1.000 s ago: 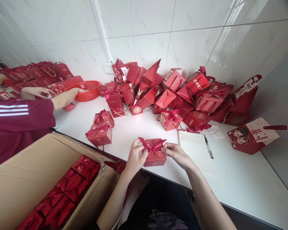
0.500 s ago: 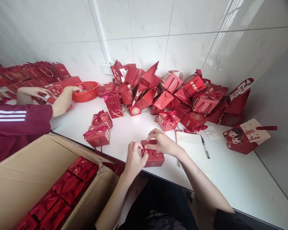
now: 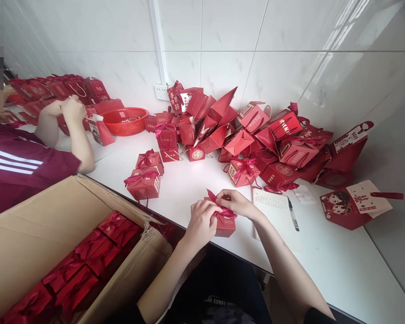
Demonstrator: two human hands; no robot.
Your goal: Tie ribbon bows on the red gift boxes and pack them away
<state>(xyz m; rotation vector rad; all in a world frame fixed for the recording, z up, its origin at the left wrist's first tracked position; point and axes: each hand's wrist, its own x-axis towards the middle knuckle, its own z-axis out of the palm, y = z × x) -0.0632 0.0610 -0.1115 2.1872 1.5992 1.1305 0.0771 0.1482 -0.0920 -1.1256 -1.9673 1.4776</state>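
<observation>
- Pale marbled tiles face the wall behind a long white table; clock positions below are taken from the box in hand.
- That box sits at the table's near edge, its lid partly hidden by fingers; the visible sides look closed up.
- A dark red ribbon lies across its top, one end poking up toward 11 o'clock.
- The left hand is curled over the ribbon from 9 o'clock, fingers bent; whether it grips any ribbon cannot be told.
- The right hand comes in at 1 o'clock, thumb and forefinger brought together in a pinch on the ribbon.
- Judging by this, the box is folded shut, while its bow seems unfinished: shaping or tightening looks left.
- Done, it appears: two bowed boxes at 10 o'clock, and rows of ribboned boxes inside a carton at 8 to 9 o'clock.
- A mixed heap spans 11 to 2 o'clock; several boxes there gape open, so they look incomplete.
- At 3 o'clock lie a notebook and pen.
- Farther off at 10 o'clock, a co-worker's hands are near a red basin.
</observation>
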